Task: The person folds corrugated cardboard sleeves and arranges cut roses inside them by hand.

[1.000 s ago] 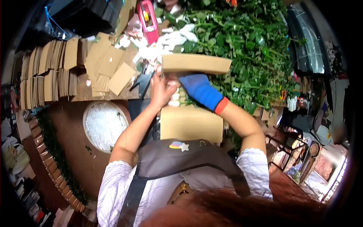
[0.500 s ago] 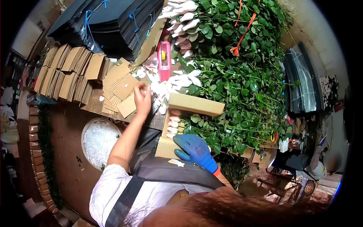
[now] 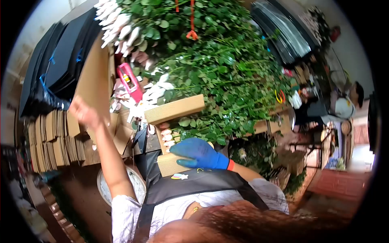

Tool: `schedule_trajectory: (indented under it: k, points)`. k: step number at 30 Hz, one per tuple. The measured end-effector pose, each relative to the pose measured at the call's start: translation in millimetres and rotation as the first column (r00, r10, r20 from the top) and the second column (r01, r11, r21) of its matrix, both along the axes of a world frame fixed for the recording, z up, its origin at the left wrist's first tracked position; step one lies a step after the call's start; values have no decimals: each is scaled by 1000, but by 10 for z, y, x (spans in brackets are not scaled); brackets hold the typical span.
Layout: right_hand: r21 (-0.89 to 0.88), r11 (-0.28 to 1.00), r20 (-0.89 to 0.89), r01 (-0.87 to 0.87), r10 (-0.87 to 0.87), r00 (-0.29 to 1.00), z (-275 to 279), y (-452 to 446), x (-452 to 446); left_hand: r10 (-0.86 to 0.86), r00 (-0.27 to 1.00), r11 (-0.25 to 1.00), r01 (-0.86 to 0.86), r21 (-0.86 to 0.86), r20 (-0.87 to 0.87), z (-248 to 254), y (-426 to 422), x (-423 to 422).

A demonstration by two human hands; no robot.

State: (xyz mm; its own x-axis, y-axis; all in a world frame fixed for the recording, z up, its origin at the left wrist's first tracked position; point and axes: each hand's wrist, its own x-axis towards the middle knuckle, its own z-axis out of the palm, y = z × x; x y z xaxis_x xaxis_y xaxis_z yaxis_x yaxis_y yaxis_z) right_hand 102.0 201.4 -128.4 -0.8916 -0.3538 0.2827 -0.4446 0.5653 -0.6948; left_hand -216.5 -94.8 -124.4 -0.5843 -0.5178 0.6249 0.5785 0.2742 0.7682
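Note:
My right hand (image 3: 196, 154), in a blue glove, is closed over the near flap of a corrugated cardboard wrap (image 3: 169, 165), thumb and fingers against it. Inside the folded wrap lies a row of pale pink roses (image 3: 167, 134), their leafy stems running right. My bare left hand (image 3: 85, 113) is raised at the left, slightly blurred, with its fingers curled together. It overlaps the lower edge of a tall cardboard sheet (image 3: 95, 75); what its fingers hold, if anything, is hidden. Between the sheet and the roses sits a pink tape dispenser (image 3: 130, 83).
Stacked cardboard pieces (image 3: 56, 139) stand at the left below tied black sheets (image 3: 67, 52). Rose stems with leaves (image 3: 227, 73) cover the table's right side. A white tub (image 3: 135, 184) is below my left arm. Another person (image 3: 342, 107) is at far right.
My left hand has moved left and away from the tape dispenser, its arm stretched further. My gloved right hand stays on the wrap. The camera view has turned, shifting the table leftward.

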Motion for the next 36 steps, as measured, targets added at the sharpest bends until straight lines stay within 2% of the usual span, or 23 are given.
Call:
schedule_trajectory:
  k: [1, 2, 3, 4, 5, 6, 7, 8, 10, 11, 13, 14, 15, 16, 18, 20, 22, 24, 26, 29, 33, 34, 36]
  points:
    - [-120, 992, 68, 42, -34, 997, 48, 6, -20, 24, 998, 1000, -24, 12, 57, 332, 77, 483]
    - [-241, 967, 138, 86, -54, 989, 107, 12, -46, -10, 1000, 969, 11, 249, -4, 510, 164, 858]
    - [-440, 889, 317, 123, 26, 948, 211, 37, -109, -90, 985, 958, 126, 259, -146, 553, 233, 1220]
    - [-704, 689, 419, 174, 205, 884, 198, 11, -164, 187, 975, 979, -176, 98, -116, 683, 494, 1581]
    - [-760, 632, 419, 150, 300, 857, 294, 9, -231, 144, 965, 932, -206, -299, -219, 464, 392, 1909]
    - [-812, 569, 408, 129, 397, 822, 441, 12, -294, -77, 947, 933, -41, -357, -310, 202, 472, 2085]
    - [-760, 642, 478, 99, 450, 754, 534, 17, -336, -312, 880, 892, 141, -430, -358, -61, 552, 2262]
    - [-736, 672, 416, 83, 352, 839, 457, -61, -363, -421, 876, 734, 176, -656, -235, -22, 670, 2379]
    - [-375, 890, 629, 258, 40, 777, 678, -16, -374, -610, 791, 317, 294, -902, 44, 141, 858, 2482]
    - [-258, 892, 558, 372, -176, 811, 534, 27, -344, -598, 797, 319, 338, -886, 88, 246, 856, 2488]
    - [-260, 861, 603, 438, -209, 770, 245, 253, -354, -476, 875, 458, 335, -823, 90, 191, 736, 2514]
    - [-440, 792, 566, 423, -121, 816, 222, 353, -332, -399, 914, 683, 351, -640, 75, -69, 692, 2494]
    - [-378, 761, 728, 527, -107, 677, 143, 552, -315, -350, 830, 872, 458, -174, 434, -176, 755, 2454]
    - [-219, 856, 709, 468, -190, 679, 97, 701, -315, -382, 693, 827, 552, -109, 612, -226, 722, 2372]
    - [-285, 831, 702, 477, -158, 694, -144, 835, -261, -588, 398, 730, 637, 249, 704, -421, 700, 2277]
    - [-282, 821, 758, 497, -127, 640, -284, 946, -228, -512, 265, 712, 663, 231, 817, -706, 670, 2198]
    - [-185, 869, 778, 460, -156, 608, -225, 1001, -262, -490, 293, 742, 634, 217, 821, -870, 727, 2196]
    - [-54, 913, 807, 404, -199, 556, -260, 968, -296, -569, 99, 631, 690, 356, 817, -957, 674, 2149]
    - [255, 945, 733, 206, -328, 595, -214, 971, -327, -516, 162, 648, 717, 259, 841, -1025, 675, 2130]
    - [771, 615, 470, -164, -377, 798, -30, 1001, -441, -496, 143, 609, 760, 226, 856, -1198, 573, 2019]
    - [167, 981, 510, -96, -2, 860, 36, 611, -659, -205, 56, 466, 884, 47, 977, -1353, 524, 2015]
    - [106, 977, 444, -187, 122, 888, -209, 557, -657, -98, 158, 387, 916, -109, 982, -1191, 558, 1996]
    - [318, 849, 534, -423, 208, 819, -528, 427, -680, 84, 390, 182, 899, -399, 917, -820, 609, 1938]
